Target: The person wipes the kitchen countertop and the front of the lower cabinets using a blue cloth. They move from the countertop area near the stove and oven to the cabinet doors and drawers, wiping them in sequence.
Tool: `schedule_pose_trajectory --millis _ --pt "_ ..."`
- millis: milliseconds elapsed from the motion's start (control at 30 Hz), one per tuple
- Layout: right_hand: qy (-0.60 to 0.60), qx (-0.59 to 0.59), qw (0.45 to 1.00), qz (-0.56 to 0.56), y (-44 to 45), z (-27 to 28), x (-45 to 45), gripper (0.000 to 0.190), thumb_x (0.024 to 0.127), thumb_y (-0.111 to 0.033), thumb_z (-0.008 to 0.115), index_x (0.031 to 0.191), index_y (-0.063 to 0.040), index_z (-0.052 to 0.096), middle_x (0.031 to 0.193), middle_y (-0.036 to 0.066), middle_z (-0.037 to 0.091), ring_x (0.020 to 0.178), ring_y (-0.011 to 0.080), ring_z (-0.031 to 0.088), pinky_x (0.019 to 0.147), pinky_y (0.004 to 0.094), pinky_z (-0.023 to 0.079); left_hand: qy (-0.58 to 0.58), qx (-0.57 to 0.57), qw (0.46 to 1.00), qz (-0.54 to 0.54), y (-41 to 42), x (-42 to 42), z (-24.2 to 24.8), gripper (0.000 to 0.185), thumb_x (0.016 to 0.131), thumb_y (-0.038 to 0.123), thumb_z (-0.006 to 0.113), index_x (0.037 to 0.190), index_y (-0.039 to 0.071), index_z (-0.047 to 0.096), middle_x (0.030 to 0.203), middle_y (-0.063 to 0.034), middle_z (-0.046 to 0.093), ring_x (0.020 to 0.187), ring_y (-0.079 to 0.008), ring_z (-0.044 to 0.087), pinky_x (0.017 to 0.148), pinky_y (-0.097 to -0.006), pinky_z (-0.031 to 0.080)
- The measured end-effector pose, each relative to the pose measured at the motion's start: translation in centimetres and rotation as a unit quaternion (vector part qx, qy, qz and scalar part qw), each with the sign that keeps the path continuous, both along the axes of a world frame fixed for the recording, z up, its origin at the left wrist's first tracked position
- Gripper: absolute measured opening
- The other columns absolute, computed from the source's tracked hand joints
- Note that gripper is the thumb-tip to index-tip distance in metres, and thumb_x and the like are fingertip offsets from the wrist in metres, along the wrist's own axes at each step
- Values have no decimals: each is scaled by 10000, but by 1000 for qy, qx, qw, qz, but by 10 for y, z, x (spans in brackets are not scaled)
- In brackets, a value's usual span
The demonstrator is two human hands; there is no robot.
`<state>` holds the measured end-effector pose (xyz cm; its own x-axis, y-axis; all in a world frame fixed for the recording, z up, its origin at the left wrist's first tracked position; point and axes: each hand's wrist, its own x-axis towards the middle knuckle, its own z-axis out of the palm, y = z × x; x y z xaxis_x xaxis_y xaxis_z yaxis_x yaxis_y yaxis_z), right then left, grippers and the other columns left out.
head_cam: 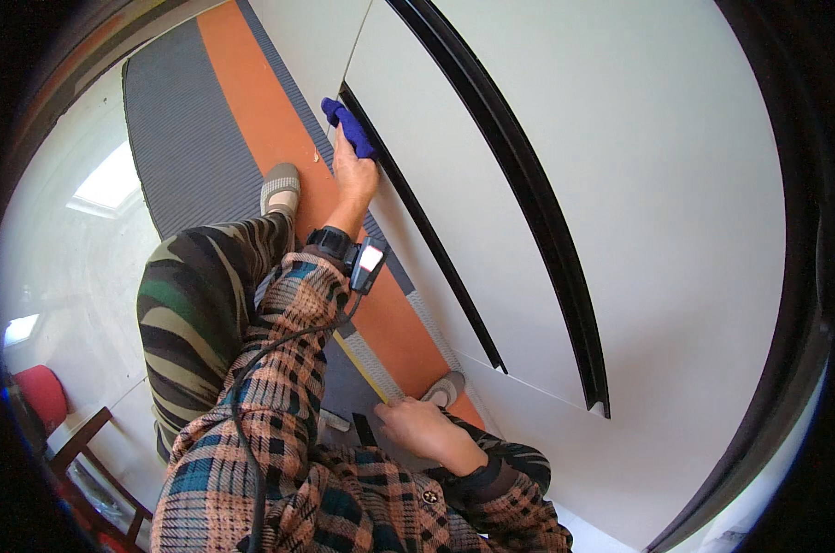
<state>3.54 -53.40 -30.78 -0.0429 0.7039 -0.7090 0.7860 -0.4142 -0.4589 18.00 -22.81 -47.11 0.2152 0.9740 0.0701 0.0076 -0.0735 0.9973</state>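
Observation:
My left hand (354, 176) grips a bunched dark blue cloth (352, 129). The cloth lies against the upper end of a thin black handle strip (424, 231) on a white cabinet front (459, 228). A black wristband with a small cabled device (370, 263) is strapped to my left wrist. My right hand (424, 430) is low in the view, over my bent right leg and away from the cabinet. Its fingers are curled, and their undersides are hidden.
A wider black channel (528, 173) curves across the white panels. Beneath my feet lies a grey and orange ribbed mat (238, 97), bearing a small pale scrap (316, 157). Glossy pale floor (79, 276), a red round object (42, 397) and a dark wooden frame (79, 439) are at left.

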Motion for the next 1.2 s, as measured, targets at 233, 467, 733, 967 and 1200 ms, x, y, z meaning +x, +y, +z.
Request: schedule_pose_trajectory --millis 233,467,733,967,1200 --pt "16 -14 1000 0 5 -6 0 234 874 -150 605 1042 10 579 943 206 628 841 389 653 680 487 548 -6 -284 949 -133 -4 -19 -53 552 886 23 362 1437 11 358 1292 -201 557 1141 -344 547 943 -373 443" --pt "5 9 1000 -7 -2 -16 3 185 881 -133 562 1001 9 570 909 203 634 857 399 645 679 498 540 -38 -178 981 -74 14 -13 18 507 868 3 413 1370 40 479 1111 -148 625 990 -232 579 847 -318 461" --pt "29 -30 999 -23 -5 -4 5 189 906 -166 548 994 0 568 902 193 633 877 392 642 701 486 540 -21 -190 981 -28 76 6 -3 597 837 2 392 1414 135 466 1158 -180 655 1040 -325 611 921 -354 462" --pt "34 -33 998 -32 2 6 2 234 892 -163 560 1061 -2 580 966 182 629 922 373 638 724 472 542 -35 -380 918 -104 32 -3 -86 528 917 81 347 1445 54 350 1232 -170 569 1040 -348 582 799 -444 520" --pt "24 -34 999 -13 -1 11 -5 225 879 -125 550 1060 4 586 928 204 624 906 384 635 720 474 545 -50 -484 853 -190 -107 -26 -82 359 952 73 335 1274 -10 472 1047 -152 619 871 -300 627 680 -479 540"
